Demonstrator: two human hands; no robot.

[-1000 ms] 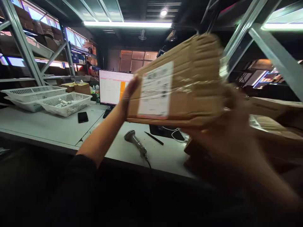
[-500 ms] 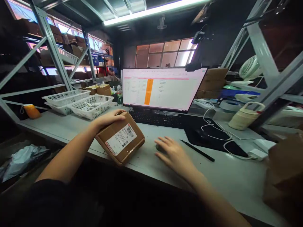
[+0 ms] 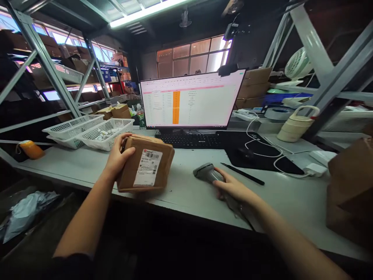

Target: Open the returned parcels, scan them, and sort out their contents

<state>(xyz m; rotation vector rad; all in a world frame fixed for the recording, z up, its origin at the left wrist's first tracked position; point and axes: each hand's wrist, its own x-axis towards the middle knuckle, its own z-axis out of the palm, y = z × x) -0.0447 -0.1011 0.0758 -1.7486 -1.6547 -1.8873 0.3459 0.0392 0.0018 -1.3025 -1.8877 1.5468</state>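
My left hand [image 3: 118, 155] grips the left edge of a brown cardboard parcel [image 3: 147, 165] with a white barcode label facing up, held tilted just above the white table [image 3: 72, 163]. My right hand [image 3: 233, 188] is wrapped round the handle of a grey handheld barcode scanner [image 3: 207, 172], whose head points left toward the parcel. The scanner sits low over the table in front of the keyboard [image 3: 190, 140].
A lit monitor [image 3: 190, 101] stands behind the keyboard. White mesh baskets [image 3: 101, 134] sit at the left, a black pen [image 3: 241, 173] and mouse mat with cables at the right. Tape rolls [image 3: 294, 126], a fan and cardboard boxes [image 3: 349, 186] stand at the right. Metal racking frames both sides.
The parcel came down from in front of my face to the table. My right hand let go of it, reached to the scanner and closed round its handle.
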